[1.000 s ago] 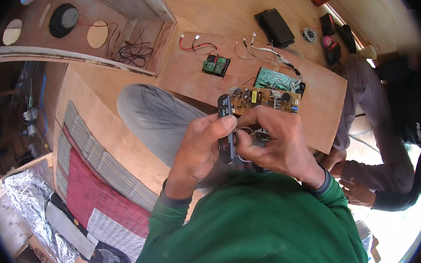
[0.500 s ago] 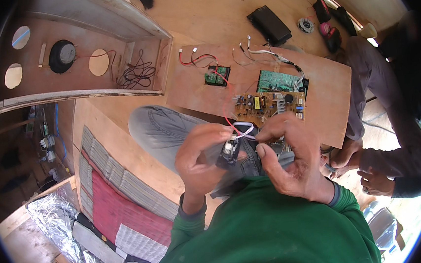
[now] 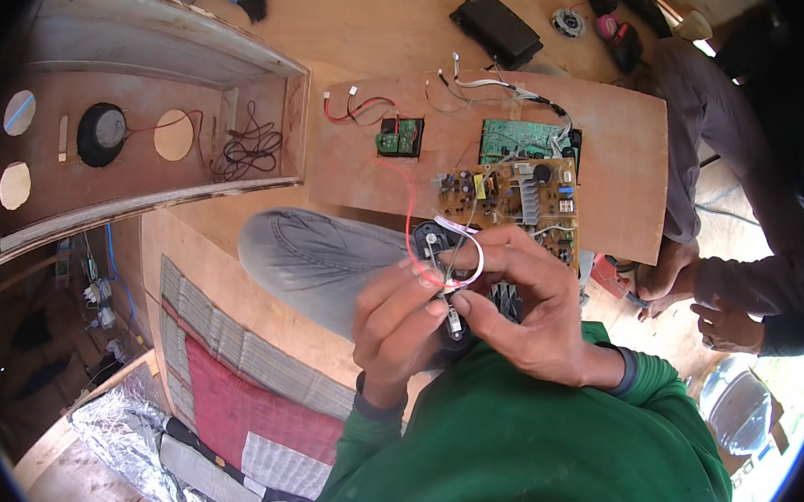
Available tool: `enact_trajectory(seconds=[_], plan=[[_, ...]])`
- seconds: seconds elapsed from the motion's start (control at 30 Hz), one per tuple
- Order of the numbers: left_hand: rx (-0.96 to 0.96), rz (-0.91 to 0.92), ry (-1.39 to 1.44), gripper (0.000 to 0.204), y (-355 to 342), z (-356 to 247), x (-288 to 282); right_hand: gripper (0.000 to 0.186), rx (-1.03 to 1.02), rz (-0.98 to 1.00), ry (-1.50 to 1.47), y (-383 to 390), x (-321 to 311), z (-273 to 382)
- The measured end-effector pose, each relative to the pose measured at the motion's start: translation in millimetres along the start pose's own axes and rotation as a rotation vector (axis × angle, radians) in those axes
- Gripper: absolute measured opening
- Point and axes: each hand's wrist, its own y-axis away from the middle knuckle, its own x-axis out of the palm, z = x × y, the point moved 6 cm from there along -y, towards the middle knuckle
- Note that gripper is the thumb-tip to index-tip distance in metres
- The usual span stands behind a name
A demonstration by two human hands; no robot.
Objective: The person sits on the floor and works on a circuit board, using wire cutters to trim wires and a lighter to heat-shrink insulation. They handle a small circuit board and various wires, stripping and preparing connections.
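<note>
- Above the bent leg in gray trousers (image 3: 328,266), the left hand (image 3: 393,322) is gripping a black module (image 3: 431,236), its fingers curling around the left side.
- At the module's right side, the right hand (image 3: 534,307) is holding its thumb and forefinger close to the wiring; whether they are pinching anything, I cannot tell.
- Between the 2 hands, the module is showing small fittings, with a white cable (image 3: 480,256) looping out and a red wire (image 3: 409,232) arching upward.
- Beyond them, a brown circuit board (image 3: 497,196) is overlapping a wooden panel (image 3: 617,163), just beside a green circuit board (image 3: 516,136).
- Farther left, an open wooden cabinet (image 3: 146,181) is holding a round black speaker (image 3: 105,133) and a tangled cable (image 3: 248,152).
</note>
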Motion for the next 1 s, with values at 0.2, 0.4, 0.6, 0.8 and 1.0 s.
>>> enact_trajectory(seconds=[0.2,0.4,0.6,0.8,1.0], plan=[[-0.073,-0.016,0.034,0.038,10,4,3,0.033,-0.067,0.026,0.084,-1,-4,1],[-0.951,-0.129,0.687,0.044,18,32,10,0.033,-0.218,0.070,0.258,-5,-10,5],[-1.052,0.073,0.838,0.058,22,22,17,0.034,-0.189,0.080,0.299,2,-8,-3],[-1.190,0.073,0.884,0.062,24,22,14,0.035,-0.201,0.080,0.334,2,-8,2],[-1.304,0.082,1.077,0.055,34,27,21,0.031,-0.240,0.074,0.341,2,-5,3]])
